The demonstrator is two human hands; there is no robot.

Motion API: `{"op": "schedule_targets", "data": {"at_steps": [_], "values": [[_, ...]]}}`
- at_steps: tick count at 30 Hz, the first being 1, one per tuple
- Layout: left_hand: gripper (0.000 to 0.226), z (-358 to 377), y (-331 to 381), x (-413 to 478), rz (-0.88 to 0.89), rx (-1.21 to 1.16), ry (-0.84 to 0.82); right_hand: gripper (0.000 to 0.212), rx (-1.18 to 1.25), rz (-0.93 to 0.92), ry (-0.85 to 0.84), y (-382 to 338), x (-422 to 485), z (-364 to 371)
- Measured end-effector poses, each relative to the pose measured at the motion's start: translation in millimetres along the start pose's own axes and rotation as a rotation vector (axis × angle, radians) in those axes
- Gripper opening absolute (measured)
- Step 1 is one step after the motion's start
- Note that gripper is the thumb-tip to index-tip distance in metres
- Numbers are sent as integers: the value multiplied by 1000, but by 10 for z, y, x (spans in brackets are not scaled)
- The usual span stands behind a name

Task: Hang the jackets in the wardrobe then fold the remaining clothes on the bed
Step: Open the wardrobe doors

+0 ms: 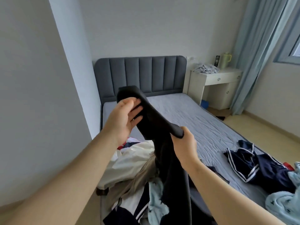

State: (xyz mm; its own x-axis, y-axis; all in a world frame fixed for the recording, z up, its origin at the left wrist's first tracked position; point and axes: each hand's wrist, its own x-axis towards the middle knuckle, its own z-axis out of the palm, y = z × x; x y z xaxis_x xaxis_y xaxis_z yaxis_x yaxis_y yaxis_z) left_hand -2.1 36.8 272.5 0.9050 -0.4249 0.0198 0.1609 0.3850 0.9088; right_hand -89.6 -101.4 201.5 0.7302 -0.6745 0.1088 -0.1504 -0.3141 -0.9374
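I hold a long black garment (155, 120) up over the bed (194, 117). My left hand (125, 117) is at its upper end, thumb and fingers closing on the cloth near the top fold. My right hand (183, 143) grips a bunched part lower down, to the right. The rest of the black cloth hangs down to the pile at the bed's near end. In that pile lie a cream garment (134, 161), a beige one (129, 184) and a pale blue starred piece (155, 197). A navy garment with white stripes (253, 163) lies at the right.
A grey padded headboard (139, 73) stands at the far end, with a wall close on the left. A white bedside desk (217, 85) holds crumpled cloth, a dark can and a green jug. Blue curtains (259, 46) hang at the right beside bare floor. A light blue fleece (284, 200) lies at the lower right.
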Motion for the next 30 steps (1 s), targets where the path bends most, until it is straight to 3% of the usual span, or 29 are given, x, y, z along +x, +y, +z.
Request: {"op": "schedule_targets", "data": {"at_steps": [3,7,9,11,13,16,19,22,26,28,30], "values": [[17,-160,-57,-362,42,517,-107,13,230,-32,-5,-665,-121,26],[43,-392,-142,-825,-63,692,-352,16,487,-65,-70,-1403,-251,102],[46,-533,-106,-881,-7,858,-311,14,552,-48,-79,-1616,-262,155],[37,-641,26,-851,21,926,-140,10,605,-32,-97,-1732,-289,250],[25,-688,196,-840,16,843,-22,18,640,-36,-147,-1782,-356,369],[23,-630,522,-802,-13,437,125,55,590,-81,-298,-1753,-476,533],[41,-650,903,-630,-62,89,329,59,475,-198,-443,-1672,-689,685],[37,-773,1288,-546,-18,-89,498,58,379,-294,-544,-1556,-801,830],[30,-907,1642,-679,97,-229,526,75,89,-433,-672,-1449,-863,1062],[29,-903,1734,-809,150,-262,493,66,-54,-438,-676,-1466,-863,1201],[28,-931,1795,-949,190,-250,488,26,-80,-431,-664,-1520,-862,1328]]}}
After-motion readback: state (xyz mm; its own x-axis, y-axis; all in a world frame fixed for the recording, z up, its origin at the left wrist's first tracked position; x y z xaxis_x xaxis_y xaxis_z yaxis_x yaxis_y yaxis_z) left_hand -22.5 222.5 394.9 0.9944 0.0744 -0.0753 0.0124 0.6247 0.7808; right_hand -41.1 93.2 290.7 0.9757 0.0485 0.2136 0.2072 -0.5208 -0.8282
